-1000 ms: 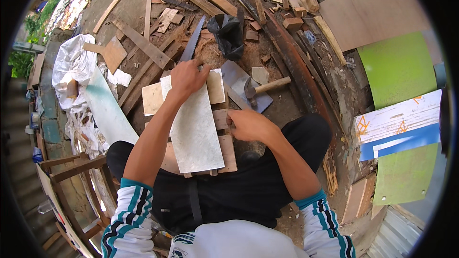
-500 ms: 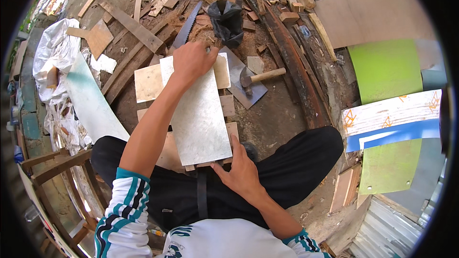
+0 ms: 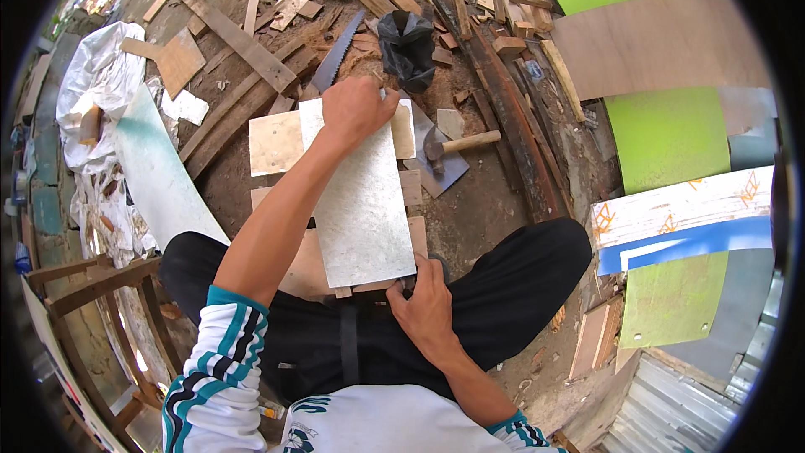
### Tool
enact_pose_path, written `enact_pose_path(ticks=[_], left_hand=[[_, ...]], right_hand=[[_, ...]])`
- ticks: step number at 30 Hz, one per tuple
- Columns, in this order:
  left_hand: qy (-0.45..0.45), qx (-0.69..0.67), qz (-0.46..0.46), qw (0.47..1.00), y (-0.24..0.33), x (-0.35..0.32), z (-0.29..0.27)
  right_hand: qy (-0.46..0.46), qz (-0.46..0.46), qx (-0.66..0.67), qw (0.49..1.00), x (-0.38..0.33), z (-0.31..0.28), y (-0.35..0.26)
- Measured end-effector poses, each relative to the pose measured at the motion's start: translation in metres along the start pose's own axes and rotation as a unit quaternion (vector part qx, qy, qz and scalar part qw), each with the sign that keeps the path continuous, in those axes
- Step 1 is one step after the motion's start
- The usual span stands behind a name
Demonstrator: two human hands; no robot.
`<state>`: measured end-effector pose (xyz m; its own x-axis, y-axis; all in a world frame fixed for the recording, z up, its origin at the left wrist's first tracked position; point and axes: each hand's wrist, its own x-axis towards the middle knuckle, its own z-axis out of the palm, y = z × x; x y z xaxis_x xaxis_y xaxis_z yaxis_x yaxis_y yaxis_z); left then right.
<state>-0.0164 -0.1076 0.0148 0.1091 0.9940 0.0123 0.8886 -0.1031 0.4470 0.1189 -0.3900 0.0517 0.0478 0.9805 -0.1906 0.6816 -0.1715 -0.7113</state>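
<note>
A pale grey rectangular sheet point(image 3: 365, 210) lies lengthwise in front of me over thin wooden boards point(image 3: 306, 268). My left hand point(image 3: 359, 109) is closed over its far end, fingers curled at the edge and the fingertips mostly hidden. At the near right corner, my right hand point(image 3: 428, 306) has bent fingers and a thumb around a small dark gap or object, which I cannot make out. A light wooden piece point(image 3: 275, 144) sticks out left of the sheet. To the right, a hammer point(image 3: 461, 144) rests on a grey metal plate point(image 3: 444, 180).
Beyond the sheet are a handsaw point(image 3: 337, 54), a black plastic bag point(image 3: 407, 50) and scattered wood scraps. A long dark beam point(image 3: 516, 117) runs along the right. Green panels point(image 3: 667, 138) stand at far right; a wooden frame point(image 3: 105, 289) is at lower left.
The view has shifted slightly, so the sheet and boards appear farther right. My right hand's fingers have drawn back along the sheet's right edge toward the near corner and bent more. The left hand keeps its place.
</note>
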Motion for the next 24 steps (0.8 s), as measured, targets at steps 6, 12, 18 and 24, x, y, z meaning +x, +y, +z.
enact_pose_path(ticks=[6, 12, 18, 24], left_hand=[[0.009, 0.001, 0.018, 1.0, 0.006, -0.002, 0.0], [-0.017, 0.056, 0.026, 0.998, 0.004, -0.001, 0.003], [-0.017, 0.065, 0.031, 0.997, 0.009, -0.001, 0.004], [0.09, -0.052, 0.102, 0.989, -0.007, -0.008, -0.001]], right_hand=[[0.013, 0.006, -0.006, 1.0, -0.002, -0.001, 0.003], [-0.025, 0.021, -0.012, 0.999, 0.003, -0.013, 0.002], [-0.023, 0.0, 0.074, 0.997, 0.026, -0.022, -0.003], [-0.041, 0.022, 0.046, 0.998, 0.036, -0.015, -0.008]])
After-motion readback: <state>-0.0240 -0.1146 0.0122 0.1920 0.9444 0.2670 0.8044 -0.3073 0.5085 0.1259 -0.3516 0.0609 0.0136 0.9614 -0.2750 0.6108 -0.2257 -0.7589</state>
